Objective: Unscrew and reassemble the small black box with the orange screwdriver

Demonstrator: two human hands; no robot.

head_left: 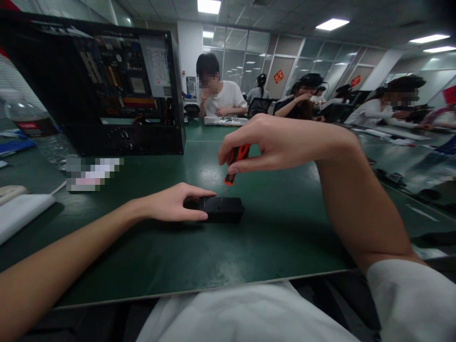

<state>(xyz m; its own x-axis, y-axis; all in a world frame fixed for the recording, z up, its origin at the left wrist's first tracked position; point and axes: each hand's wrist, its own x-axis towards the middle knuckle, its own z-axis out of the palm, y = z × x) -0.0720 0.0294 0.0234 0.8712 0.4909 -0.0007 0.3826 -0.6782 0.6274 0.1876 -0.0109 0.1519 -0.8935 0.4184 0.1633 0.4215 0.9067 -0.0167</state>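
A small black box-shaped case [228, 212] lies on the green table in front of me. My left hand [178, 203] grips its left end between thumb and fingers. Above it, my right hand [254, 142] is closed around the orange and black handle of a screwdriver [230, 176]. The screwdriver is tilted, with its thin shaft pointing down to the top face of the case. Its tip seems to touch there; the exact contact point is too small to make out.
An opened black computer tower [128, 90] stands at the back left. Beside it are a plastic bottle [35, 123] and a white box-like device [24, 213] with a cable. The table's front edge [213, 290] runs close to my body. Across the table sits a person [228, 97] in white.
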